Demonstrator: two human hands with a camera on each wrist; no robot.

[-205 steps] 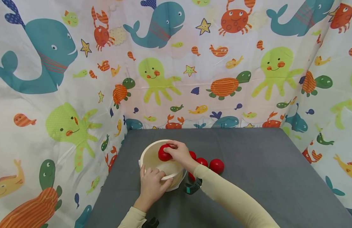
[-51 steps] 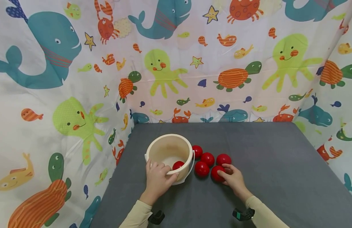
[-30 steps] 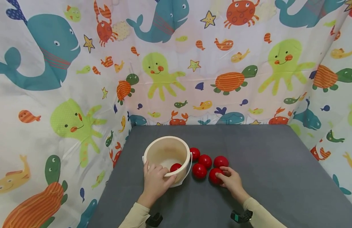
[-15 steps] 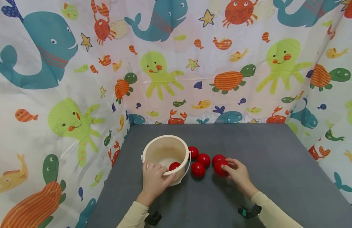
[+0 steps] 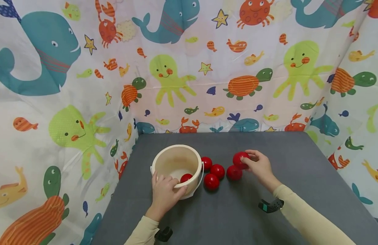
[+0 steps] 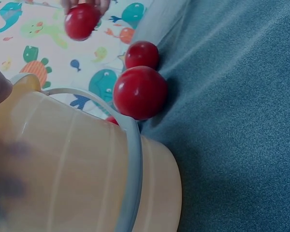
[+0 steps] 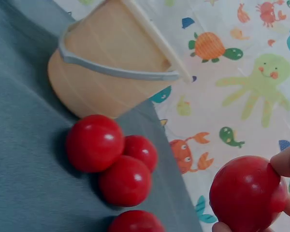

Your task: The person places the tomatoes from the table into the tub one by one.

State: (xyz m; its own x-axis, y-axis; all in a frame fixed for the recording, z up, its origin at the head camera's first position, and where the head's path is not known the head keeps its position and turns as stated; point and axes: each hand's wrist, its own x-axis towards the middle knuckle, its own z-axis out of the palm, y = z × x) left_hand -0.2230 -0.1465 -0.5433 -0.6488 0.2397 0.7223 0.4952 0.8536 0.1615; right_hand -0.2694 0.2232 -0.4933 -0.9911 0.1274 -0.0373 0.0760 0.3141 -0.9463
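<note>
We see the right hand holding one shiny, round red ball between thumb and fingers. In the right wrist view this ball is in the air, apart from the other balls and above the table covered with grey woven cloth. The left hand grips the near rim of a cream-coloured, round bucket, which looks like plastic; its thumb lies on the outer side. The bucket stands upright on the table, and its thin pale handle hangs down at the right side.

Inside the bucket we find a single red ball, partly hidden by the near rim. To the right of the bucket, three red balls lie in a close group, and a fourth red ball rests just beside them. Behind the table we notice a white curtain printed with colourful sea animals. Both arms wear pale yellow sleeves.
</note>
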